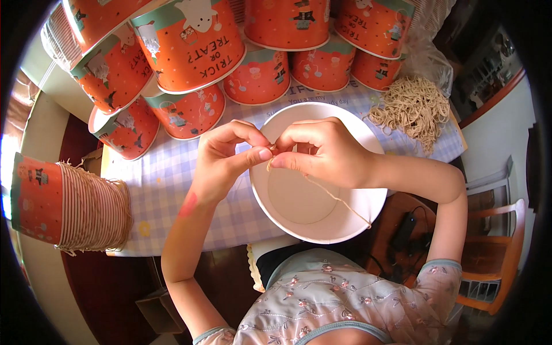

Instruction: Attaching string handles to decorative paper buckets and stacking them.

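My left hand and my right hand meet over a white paper bucket, fingertips almost touching. Each closes thumb and forefinger in a pinch on a thin tan string. A small knot or loop of it shows at the fingertips; its exact form is too small to make out. From there the string runs down across the open bucket to the rim at lower right. The bucket tilts with its mouth facing me, at the table's near edge by my lap.
Orange-and-green printed buckets are piled along the table's far side. A tangled heap of tan string lies at right on the checked tablecloth. A nested bucket stack with strings lies at left. A wooden chair stands at right.
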A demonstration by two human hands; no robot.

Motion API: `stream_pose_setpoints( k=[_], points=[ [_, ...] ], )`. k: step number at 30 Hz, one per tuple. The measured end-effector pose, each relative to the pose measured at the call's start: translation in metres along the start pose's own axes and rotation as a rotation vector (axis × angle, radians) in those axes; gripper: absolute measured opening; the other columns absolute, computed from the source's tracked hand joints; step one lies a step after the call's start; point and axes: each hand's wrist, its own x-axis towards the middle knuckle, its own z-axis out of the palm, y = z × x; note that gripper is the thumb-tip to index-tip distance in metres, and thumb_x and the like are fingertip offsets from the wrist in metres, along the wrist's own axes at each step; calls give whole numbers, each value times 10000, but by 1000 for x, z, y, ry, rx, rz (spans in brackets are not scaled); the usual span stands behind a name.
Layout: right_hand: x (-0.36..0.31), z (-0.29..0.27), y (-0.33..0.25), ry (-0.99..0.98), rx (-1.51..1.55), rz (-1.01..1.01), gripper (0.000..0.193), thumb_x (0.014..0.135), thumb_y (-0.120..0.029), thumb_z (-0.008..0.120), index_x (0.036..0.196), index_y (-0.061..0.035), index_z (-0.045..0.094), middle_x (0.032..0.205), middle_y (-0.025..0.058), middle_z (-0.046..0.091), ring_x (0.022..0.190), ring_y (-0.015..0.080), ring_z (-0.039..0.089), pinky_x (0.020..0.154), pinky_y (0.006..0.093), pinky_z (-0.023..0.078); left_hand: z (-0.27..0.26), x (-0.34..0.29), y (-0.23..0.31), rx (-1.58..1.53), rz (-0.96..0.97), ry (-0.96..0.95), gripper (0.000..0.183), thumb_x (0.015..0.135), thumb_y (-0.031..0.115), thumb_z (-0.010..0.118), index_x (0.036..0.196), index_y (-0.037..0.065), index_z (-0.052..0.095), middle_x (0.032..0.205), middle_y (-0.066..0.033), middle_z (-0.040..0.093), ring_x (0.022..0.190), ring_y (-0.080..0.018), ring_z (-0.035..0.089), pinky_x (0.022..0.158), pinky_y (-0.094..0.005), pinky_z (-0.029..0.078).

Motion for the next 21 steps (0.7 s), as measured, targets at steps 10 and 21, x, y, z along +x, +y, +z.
stream_pose_setpoints(
  k=[10,21],
  points=[
    [6,5,6,44,-6,-18,123,659,-125,574,667,-7,543,581,99,531,513,152,489,481,261,378,4,-6,18,313,-211,140,87,645,44,614,705,-5,574,708,-46,572,660,-81,513,625,-218,402],
    [8,3,4,41,16,61,89,667,-84,595,698,-12,551,616,32,535,550,60,485,494,195,400,6,-3,30,253,-214,93,121,687,50,576,781,-26,569,748,-68,576,710,-99,528,645,-220,430]
  ],
)
